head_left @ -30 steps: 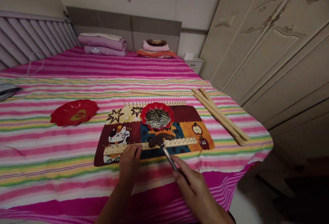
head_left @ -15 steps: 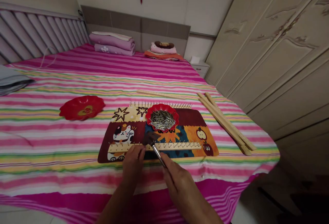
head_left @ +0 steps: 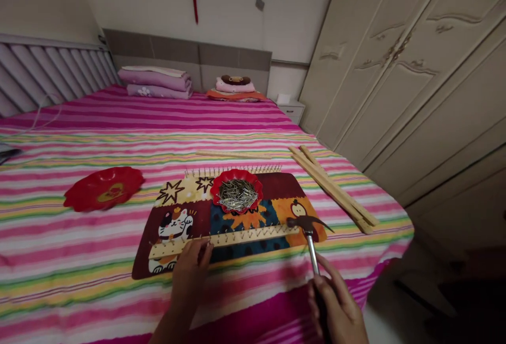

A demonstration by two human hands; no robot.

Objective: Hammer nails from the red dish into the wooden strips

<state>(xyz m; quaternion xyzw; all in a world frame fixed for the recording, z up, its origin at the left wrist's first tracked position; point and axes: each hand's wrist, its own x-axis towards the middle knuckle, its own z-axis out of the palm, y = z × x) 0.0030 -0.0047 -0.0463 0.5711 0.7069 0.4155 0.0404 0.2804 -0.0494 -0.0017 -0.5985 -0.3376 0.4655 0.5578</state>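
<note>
A wooden strip (head_left: 237, 237) studded with a row of small nails lies across a colourful cartoon mat (head_left: 177, 212) on the striped bed. My left hand (head_left: 190, 273) rests at the strip's left part, fingers pressed together at its near edge as if pinching; what they hold is too small to see. My right hand (head_left: 336, 307) is closed round the handle of a claw hammer (head_left: 307, 225), whose dark head hovers by the strip's right end. A red dish (head_left: 236, 192) full of loose nails sits on the mat just behind the strip.
Another red dish (head_left: 103, 188) lies to the left on the bed cover. Several wooden slats (head_left: 332, 190) lie at the right near the bed's edge, and one more nailed strip (head_left: 233, 169) behind the mat. Folded bedding (head_left: 156, 81) sits at the headboard. A wardrobe (head_left: 415, 80) stands right.
The hammer has swung from the middle of the strip over to its right end, my right hand moving right with it. My left hand stays at the strip's left part.
</note>
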